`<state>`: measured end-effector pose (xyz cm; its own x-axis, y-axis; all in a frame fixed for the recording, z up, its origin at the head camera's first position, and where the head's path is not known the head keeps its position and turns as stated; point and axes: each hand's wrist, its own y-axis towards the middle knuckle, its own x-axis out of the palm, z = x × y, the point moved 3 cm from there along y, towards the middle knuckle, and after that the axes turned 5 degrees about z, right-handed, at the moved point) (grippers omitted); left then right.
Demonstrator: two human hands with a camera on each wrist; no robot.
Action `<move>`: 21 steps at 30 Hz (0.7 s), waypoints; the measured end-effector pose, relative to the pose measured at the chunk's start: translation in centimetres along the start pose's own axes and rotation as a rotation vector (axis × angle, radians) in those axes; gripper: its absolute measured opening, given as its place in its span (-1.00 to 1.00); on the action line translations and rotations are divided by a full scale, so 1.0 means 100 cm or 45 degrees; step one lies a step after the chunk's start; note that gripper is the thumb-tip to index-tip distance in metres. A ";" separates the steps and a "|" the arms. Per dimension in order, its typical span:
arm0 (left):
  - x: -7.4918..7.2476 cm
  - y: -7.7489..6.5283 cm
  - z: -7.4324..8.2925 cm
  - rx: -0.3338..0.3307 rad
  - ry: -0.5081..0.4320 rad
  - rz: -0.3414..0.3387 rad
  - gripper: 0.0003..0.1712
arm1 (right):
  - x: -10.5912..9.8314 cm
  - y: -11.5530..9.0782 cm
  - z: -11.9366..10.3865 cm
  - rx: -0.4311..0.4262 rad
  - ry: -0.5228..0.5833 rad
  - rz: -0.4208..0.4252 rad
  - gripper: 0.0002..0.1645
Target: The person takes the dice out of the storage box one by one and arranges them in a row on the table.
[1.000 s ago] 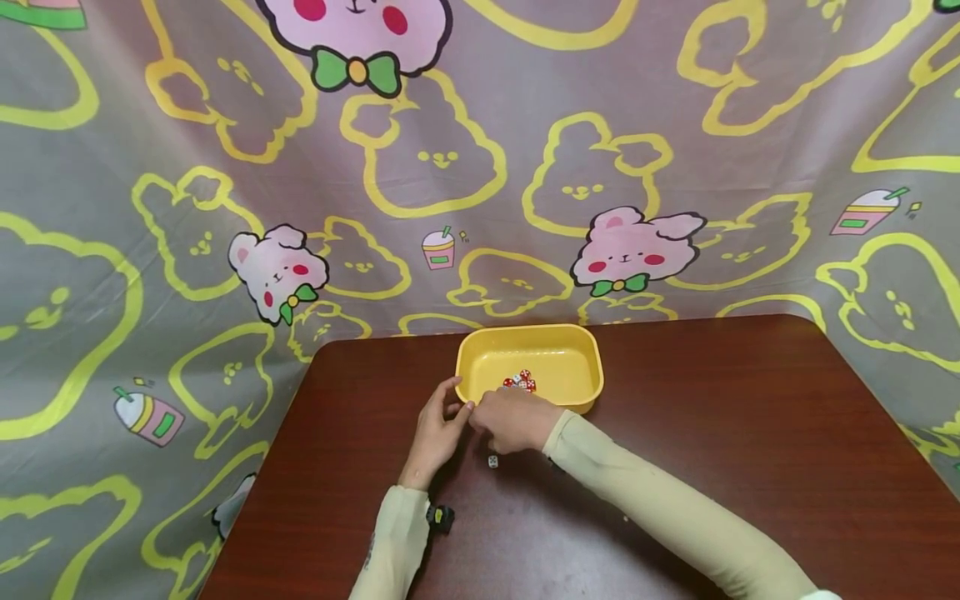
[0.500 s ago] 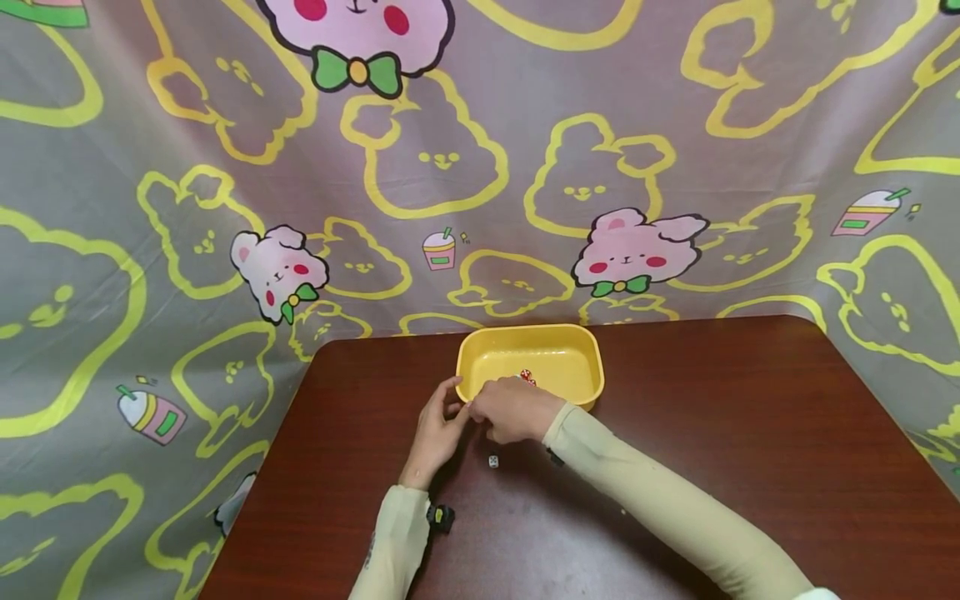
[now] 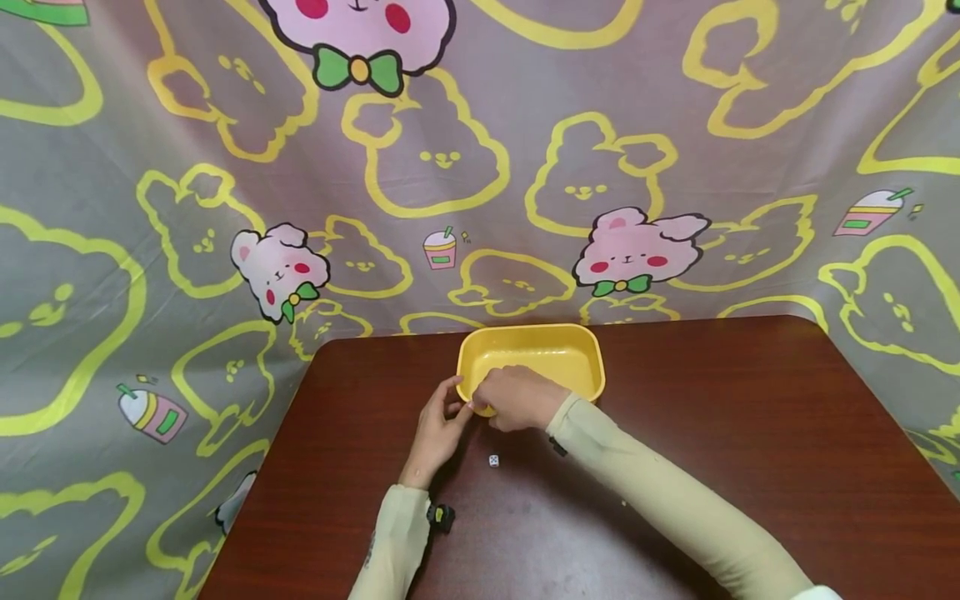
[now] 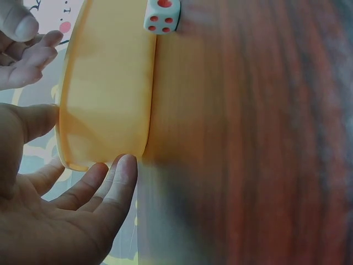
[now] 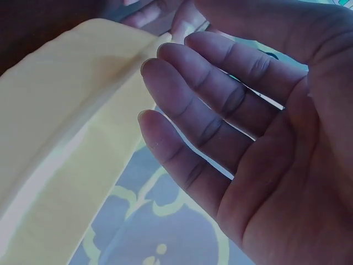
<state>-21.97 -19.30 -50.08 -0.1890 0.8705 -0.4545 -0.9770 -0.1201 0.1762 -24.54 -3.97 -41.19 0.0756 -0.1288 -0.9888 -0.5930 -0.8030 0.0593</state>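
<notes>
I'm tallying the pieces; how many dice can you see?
1: a white die on the table, outside the tub, seemingly also in the left wrist view. More may be hidden behind the right hand.

Smooth plastic tub point(image 3: 555, 362), glossy wood-grain table point(image 3: 720, 417)

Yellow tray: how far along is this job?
Looks done: dice showed inside the yellow tray a second ago, now hidden by the right hand. In hand: the left hand touches the tray's corner; the right fingers show no die. Remaining, apparently: one white die on the table.
</notes>
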 end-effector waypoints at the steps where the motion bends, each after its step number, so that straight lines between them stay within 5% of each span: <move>1: 0.000 0.000 0.000 -0.003 -0.004 -0.001 -0.45 | -0.001 0.000 0.001 0.007 0.001 -0.006 -0.85; 21: 0.003 0.002 -0.005 0.011 -0.006 0.030 -0.47 | -0.017 0.002 0.016 0.075 -0.031 0.011 -0.78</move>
<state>-22.26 -19.28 -50.68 -0.2114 0.8698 -0.4459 -0.9714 -0.1365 0.1941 -26.11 -2.99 -39.69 0.0509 -0.1211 -0.9913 -0.6397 -0.7662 0.0608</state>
